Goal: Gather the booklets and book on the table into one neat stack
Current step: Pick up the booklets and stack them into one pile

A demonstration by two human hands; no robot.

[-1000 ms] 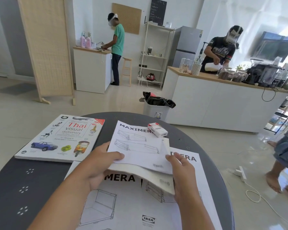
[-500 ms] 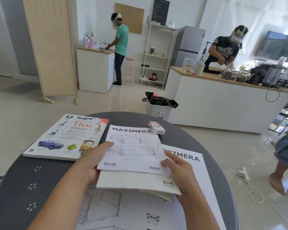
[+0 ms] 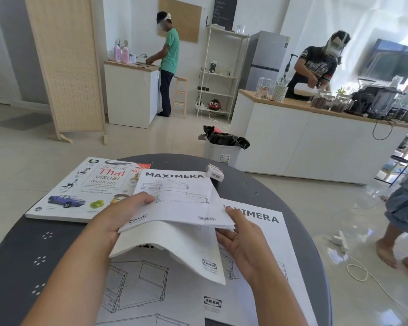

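both hands are holding the small booklets [image 3: 174,203] just above the large booklet [image 3: 252,255], which is lying flat on the worktop [image 3: 21,260]; my read is they're being squared up in the air before going down on it as the base. left hand [image 3: 114,220] is pinching their left edge, thumb on top. right hand [image 3: 242,241] is gripping the right corner, fingers partly spread underneath. the lower booklet is sagging toward me. the book [image 3: 80,191] is lying left of the large booklet, its right edge tucked behind the lifted sheets, not stacked yet. small box [image 3: 214,171] is sitting beyond the large booklet.
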